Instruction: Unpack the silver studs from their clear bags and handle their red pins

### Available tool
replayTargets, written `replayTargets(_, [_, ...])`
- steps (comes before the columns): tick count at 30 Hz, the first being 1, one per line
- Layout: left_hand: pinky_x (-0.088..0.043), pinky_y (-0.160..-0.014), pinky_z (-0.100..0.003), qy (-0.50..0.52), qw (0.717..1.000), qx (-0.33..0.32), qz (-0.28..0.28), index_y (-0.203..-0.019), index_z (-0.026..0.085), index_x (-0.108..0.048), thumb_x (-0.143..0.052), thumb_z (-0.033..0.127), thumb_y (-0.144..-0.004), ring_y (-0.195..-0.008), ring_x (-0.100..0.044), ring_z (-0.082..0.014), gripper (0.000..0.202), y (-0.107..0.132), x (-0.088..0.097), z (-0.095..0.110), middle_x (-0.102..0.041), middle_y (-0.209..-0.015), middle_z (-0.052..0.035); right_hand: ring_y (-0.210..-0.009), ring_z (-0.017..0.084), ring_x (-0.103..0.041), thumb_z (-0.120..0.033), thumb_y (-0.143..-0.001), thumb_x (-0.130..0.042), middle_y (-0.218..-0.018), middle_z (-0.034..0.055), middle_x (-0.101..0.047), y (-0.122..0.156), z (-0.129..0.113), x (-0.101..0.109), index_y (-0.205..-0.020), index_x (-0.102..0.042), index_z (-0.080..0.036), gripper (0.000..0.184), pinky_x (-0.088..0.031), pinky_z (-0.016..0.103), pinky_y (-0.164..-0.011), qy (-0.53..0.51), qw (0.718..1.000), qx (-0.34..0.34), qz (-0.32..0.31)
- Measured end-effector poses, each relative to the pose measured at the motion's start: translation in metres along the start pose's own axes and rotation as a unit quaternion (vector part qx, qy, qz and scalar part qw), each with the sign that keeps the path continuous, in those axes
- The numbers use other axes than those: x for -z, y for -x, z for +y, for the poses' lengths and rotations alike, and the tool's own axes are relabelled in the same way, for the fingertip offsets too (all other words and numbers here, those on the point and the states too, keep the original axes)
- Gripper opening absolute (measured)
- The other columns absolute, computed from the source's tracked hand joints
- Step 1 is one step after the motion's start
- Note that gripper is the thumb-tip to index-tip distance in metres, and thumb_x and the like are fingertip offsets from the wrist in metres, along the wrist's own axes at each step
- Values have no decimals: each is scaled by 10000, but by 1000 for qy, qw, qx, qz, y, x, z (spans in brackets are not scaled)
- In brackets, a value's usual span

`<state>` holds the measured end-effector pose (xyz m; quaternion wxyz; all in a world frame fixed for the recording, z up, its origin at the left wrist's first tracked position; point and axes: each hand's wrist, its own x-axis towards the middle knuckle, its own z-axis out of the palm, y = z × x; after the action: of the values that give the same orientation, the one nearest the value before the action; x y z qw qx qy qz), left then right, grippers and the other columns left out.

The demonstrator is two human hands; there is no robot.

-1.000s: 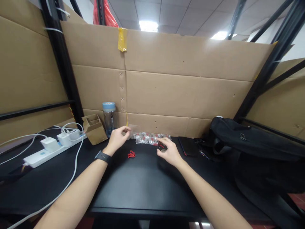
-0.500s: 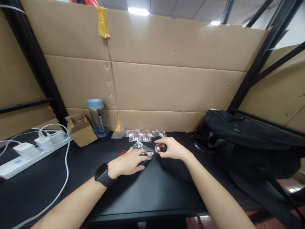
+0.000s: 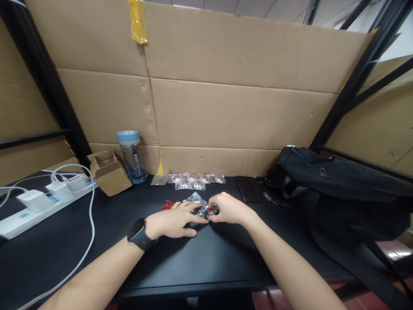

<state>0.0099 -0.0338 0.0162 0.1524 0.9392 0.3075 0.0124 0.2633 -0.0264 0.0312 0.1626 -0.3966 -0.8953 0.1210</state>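
Fingers of the right hand (image 3: 227, 209) are closed, pinching a small shiny item (image 3: 212, 211) with red on it, low over the counter (image 3: 180, 265), right at the edge of a crinkled clear bag (image 3: 195, 198). Item mostly hidden by the hand; can't tell if any of it is inside the bag. Left hand (image 3: 179, 219) is palm down, fingers spread loosely, tips over the bag; looks like pressing, not gripping.

Progress: several clear packets (image 3: 190, 181), silvery discs with red inside, lie grouped at the back near the cardboard wall (image 3: 206, 116). Those look done. Bag and item at the hands look mid-step, not finished. Loose red bundle (image 3: 168, 205) lies just beyond the left hand, partly covered, outside any packet, so probably not dealt with. Flat clear sleeve (image 3: 159, 180) at the left end of the packets looks unused. Total left: can't tell.

Also around: bottle (image 3: 132, 159) and open carton (image 3: 111, 176) left, black backpack (image 3: 338, 189) right.
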Motion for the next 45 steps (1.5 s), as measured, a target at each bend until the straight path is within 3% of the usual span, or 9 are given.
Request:
replayTargets(6, [-217,-1154,-664,21,1000,6,-7,-1396,526,-491,-673,410,-875,-1508,-186,-387,564,-1,0,1,-183,-1664,8,-739,167,-641,-271,-746,-800,-859,41,-691,-8,3,-10,-915,-754,-199,189,-469,246,-682,1,1000,10,26])
replayTargets(13, [-212,-1131,-698,19,1000,13,-22,-1394,542,-483,-683,454,-861,-1506,-164,-415,576,-1,3,3,-177,-1665,-1,-732,139,-644,-155,-714,-823,-862,10,-672,-11,10,-15,-913,-728,-210,227,-473,217,-676,-48,998,14,29])
replayTargets(17, [-197,-1122,-716,13,999,26,-27,-1400,540,-475,-684,446,-861,-1512,-131,-417,586,1,5,3,-135,-1673,-9,-762,163,-642,-273,-653,-888,-874,20,-685,-16,8,-19,-876,-724,-216,283,-433,229,-643,24,997,-23,74])
replayTargets(21, [-200,-1121,-713,12,999,28,-23,-1391,530,-493,-697,428,-852,-1513,-118,-421,586,3,6,2,-113,-1676,2,-734,162,-655,-349,-748,-821,-825,14,-720,-16,6,-18,-907,-758,-248,198,-412,234,-633,40,997,-38,44])
replayTargets(26, [-188,-1139,-689,19,998,28,-43,-1413,527,-465,-691,449,-852,-1515,-117,-414,609,4,10,3,-75,-1678,10,-880,186,-671,-364,-787,-791,-940,18,-725,-13,6,-15,-1084,-754,-307,305,-442,249,-738,65,998,-1,17])
replayTargets(32, [-164,-1133,-691,-5,997,52,-48,-1418,514,-464,-668,490,-860,-1519,-94,-410,595,5,13,7,-120,-1672,-18,-938,185,-647,-377,-855,-733,-989,16,-693,-15,8,-20,-1021,-769,-312,181,-447,269,-790,103,994,20,19])
replayTargets(36, [-158,-1143,-682,6,998,35,-48,-1441,488,-447,-674,504,-851,-1523,-94,-393,633,5,11,7,-101,-1672,-24,-951,190,-625,-335,-832,-763,-978,16,-679,-16,3,-21,-964,-734,-273,149,-437,286,-807,115,992,8,52])
replayTargets(41, [-154,-1147,-678,5,997,37,-61,-1481,463,-392,-678,495,-849,-1528,-85,-368,694,6,13,5,-35,-1671,-58,-915,187,-619,-303,-822,-759,-948,16,-664,-16,-1,-23,-939,-666,-236,163,-408,284,-765,128,988,-33,82])
replayTargets(45, [-169,-1151,-665,3,998,28,-62,-1477,450,-408,-676,457,-860,-1527,-110,-356,673,7,14,5,-71,-1670,-59,-870,184,-623,-394,-773,-777,-914,12,-663,-16,-1,-25,-915,-638,-225,261,-383,271,-721,116,991,-34,64])
